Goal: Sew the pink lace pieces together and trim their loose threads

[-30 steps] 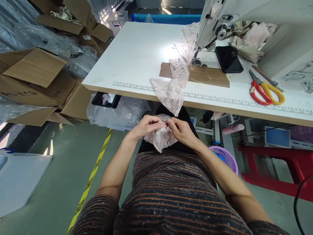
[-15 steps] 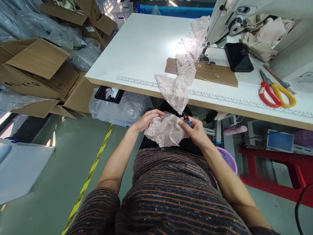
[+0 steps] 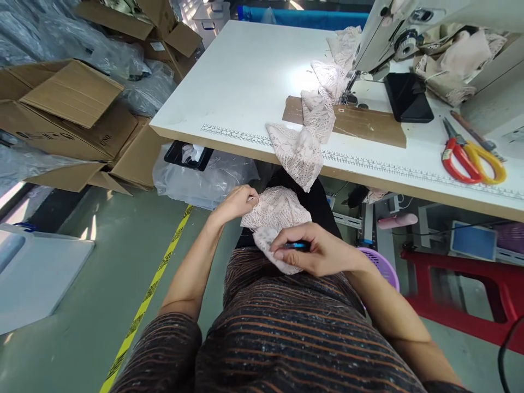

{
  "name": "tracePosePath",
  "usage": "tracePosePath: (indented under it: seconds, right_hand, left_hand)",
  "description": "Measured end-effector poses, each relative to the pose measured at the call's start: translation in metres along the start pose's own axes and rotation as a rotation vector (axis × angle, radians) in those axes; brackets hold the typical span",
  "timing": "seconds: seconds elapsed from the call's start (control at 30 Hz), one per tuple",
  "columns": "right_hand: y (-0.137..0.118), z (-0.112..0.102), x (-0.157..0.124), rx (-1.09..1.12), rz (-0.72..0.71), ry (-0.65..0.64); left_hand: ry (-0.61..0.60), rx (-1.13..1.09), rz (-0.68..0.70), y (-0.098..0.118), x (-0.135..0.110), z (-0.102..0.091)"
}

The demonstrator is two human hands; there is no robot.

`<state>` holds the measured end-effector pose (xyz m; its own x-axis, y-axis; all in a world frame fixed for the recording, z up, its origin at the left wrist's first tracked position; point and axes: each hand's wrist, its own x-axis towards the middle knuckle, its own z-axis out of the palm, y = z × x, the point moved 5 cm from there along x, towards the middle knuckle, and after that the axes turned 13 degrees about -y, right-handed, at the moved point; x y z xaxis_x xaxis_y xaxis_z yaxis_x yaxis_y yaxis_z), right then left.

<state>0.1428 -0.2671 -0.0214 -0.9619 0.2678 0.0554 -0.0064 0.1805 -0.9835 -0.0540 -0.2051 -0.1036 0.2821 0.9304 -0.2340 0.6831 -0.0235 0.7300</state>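
Observation:
A pale pink piece of lace fabric (image 3: 282, 208) lies over my lap. My left hand (image 3: 236, 204) is closed, pinching the lace at its upper left edge. Across the lower right of the lace is my right hand (image 3: 323, 252), its fingers curled round small blue-handled thread snips (image 3: 298, 245). Their blades are hidden now. Thumb and forefinger of that hand sit against a folded-over part of the lace; whether they also pinch it is unclear. A strip of similar lace (image 3: 305, 150) hangs over the table's front edge, running back to the sewing machine (image 3: 379, 41).
The white table (image 3: 237, 76) carries a brown cardboard strip (image 3: 368, 125), a black phone (image 3: 408, 97) and red-and-yellow scissors (image 3: 470, 158). Below it are a purple basket (image 3: 380, 267) and a red stool (image 3: 434, 278). Cardboard boxes (image 3: 73, 98) stand at the left.
My right hand has come down and toward my body with the snips, folding the lower lace over. My left hand has shifted slightly left, its fingers now closed on the lace edge.

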Motion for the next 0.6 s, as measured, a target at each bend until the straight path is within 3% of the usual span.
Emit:
tracePosePath:
  seconds: [0.1,0.17,0.23,0.4,0.5,0.6]
  right_hand:
    - [-0.016,0.011,0.008,0.009,-0.060,-0.153]
    - [-0.022,0.013,0.014,0.001,-0.107,-0.144]
    - [-0.020,0.006,0.020,-0.035,-0.122,0.008]
    - [0.013,-0.029,0.015,-0.172,0.030,0.646]
    - [0.036,-0.041,0.007,-0.178,0.132,0.795]
    - [0.052,-0.044,-0.009,-0.164,0.175,0.884]
  left_hand:
    - [-0.058,-0.160,0.057,0.020,-0.008,-0.004]
    - [-0.148,-0.360,0.090,0.034,-0.012,-0.003]
    - [-0.235,-0.556,0.121,0.047,-0.015,0.000]
    - [-0.358,-0.887,0.145,0.063,-0.012,0.008]
    - [-0.420,-0.950,0.163,0.063,-0.006,0.015]
    - [-0.471,-0.854,0.219,0.067,-0.005,0.023]
